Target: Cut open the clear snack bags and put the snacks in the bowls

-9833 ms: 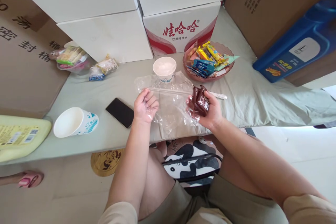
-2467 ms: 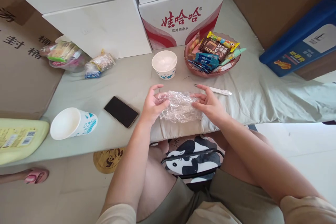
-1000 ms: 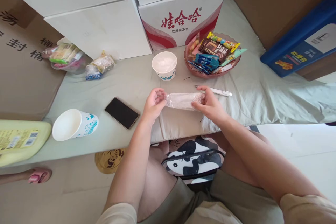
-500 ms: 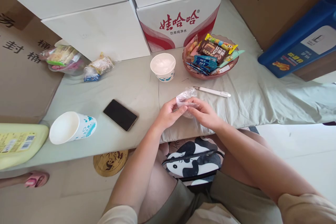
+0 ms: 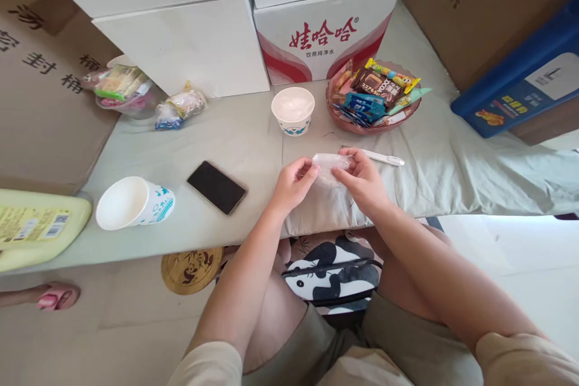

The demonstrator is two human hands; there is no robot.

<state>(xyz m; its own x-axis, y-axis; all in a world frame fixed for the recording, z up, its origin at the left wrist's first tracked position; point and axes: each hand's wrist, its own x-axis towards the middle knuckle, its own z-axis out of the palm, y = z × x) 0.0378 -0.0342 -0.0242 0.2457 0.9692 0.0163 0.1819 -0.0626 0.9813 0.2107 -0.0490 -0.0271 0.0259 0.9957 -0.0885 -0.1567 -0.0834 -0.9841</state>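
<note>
A crumpled clear plastic bag (image 5: 326,170) is stretched between my two hands above the front edge of the cloth-covered surface. My left hand (image 5: 293,186) pinches its left side between thumb and fingers. On the other side, my right hand (image 5: 362,180) grips the film, thumb in front. Just behind my right fingers lies a slim white utility knife (image 5: 383,158), its left end partly hidden. A paper cup (image 5: 293,111) with blue print stands upright beyond my hands, with clear plastic inside. To its right is a pink scalloped bowl (image 5: 393,126) of wrapped snacks.
A black phone (image 5: 217,187) lies left of my hands, beside a paper cup (image 5: 136,202) tipped on its side. White cartons (image 5: 181,48) stand behind. A blue bottle (image 5: 515,78) leans at right; a pale yellow bottle (image 5: 40,228) lies at left. Another person's foot (image 5: 58,297) shows below.
My hands have moved slightly apart, spreading the plastic bag wider between them. The camera view has shifted a little, so the surroundings sit further right.
</note>
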